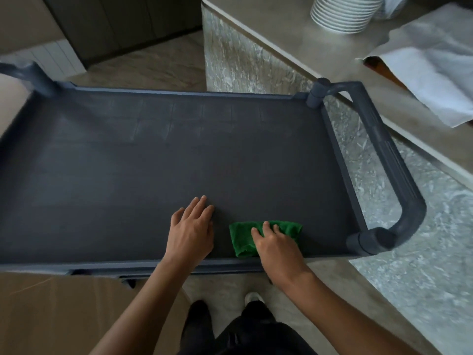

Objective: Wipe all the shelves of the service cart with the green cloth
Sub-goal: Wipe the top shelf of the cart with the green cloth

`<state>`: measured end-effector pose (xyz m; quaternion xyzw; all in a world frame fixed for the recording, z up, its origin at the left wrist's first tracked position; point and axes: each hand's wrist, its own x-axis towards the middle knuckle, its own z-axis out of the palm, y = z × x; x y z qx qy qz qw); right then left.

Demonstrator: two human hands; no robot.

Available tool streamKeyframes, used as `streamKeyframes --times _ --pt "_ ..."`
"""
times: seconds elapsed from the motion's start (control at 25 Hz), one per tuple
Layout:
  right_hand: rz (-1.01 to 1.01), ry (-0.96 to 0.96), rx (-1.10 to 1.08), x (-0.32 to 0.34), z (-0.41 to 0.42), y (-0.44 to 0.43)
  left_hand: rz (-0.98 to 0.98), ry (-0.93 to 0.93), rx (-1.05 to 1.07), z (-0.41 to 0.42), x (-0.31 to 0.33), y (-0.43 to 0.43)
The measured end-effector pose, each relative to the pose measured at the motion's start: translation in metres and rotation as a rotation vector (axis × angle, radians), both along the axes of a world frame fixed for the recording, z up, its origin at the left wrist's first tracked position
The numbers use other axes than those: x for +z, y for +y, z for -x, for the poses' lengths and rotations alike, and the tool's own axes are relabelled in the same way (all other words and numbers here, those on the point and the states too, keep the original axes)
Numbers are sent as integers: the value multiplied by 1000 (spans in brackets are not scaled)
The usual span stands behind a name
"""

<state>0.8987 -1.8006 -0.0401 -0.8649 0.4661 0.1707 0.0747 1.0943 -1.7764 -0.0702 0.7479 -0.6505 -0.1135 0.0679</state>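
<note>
The dark grey service cart fills the view, its top shelf (153, 155) bare and faintly streaked. A folded green cloth (242, 238) lies near the shelf's front edge, right of centre. My right hand (277, 245) presses flat on the cloth with straight fingers, covering its right half. My left hand (190, 230) rests flat on the shelf just left of the cloth, fingers straight and apart from it. The lower shelves are hidden under the top one.
The cart's handle (391, 160) loops out on the right, close to a stone counter (281, 39). On the counter stand a stack of white plates (343, 14) and white cloths (435, 80). A cardboard box (51, 311) sits at the lower left.
</note>
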Motion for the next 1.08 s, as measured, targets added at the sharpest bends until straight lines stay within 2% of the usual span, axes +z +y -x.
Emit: streamKeyframes --times 0.12,0.24,0.32,0.48,0.6,0.76,0.92,1.08 --pt "-10 -27 -9 0 -6 7 -34 -75 -20 -27 -2 4" --pt "1 -94 -57 -1 -6 15 -42 -30 16 -31 -7 9" --pt "61 -167 -97 0 -9 15 -32 -23 16 -29 -11 10" --pt "239 -124 -6 -8 -18 -3 -27 -29 8 -29 -14 9" --pt "317 -95 14 -7 -38 -44 -25 -31 10 -28 -13 11" --pt "238 32 -8 -18 -74 -125 -27 -29 7 -28 -10 9" --pt "293 -22 -69 -10 -110 -203 -39 -45 15 -29 -11 8" --pt "254 -42 -144 -3 -124 -232 -22 -60 34 -27 -10 8"
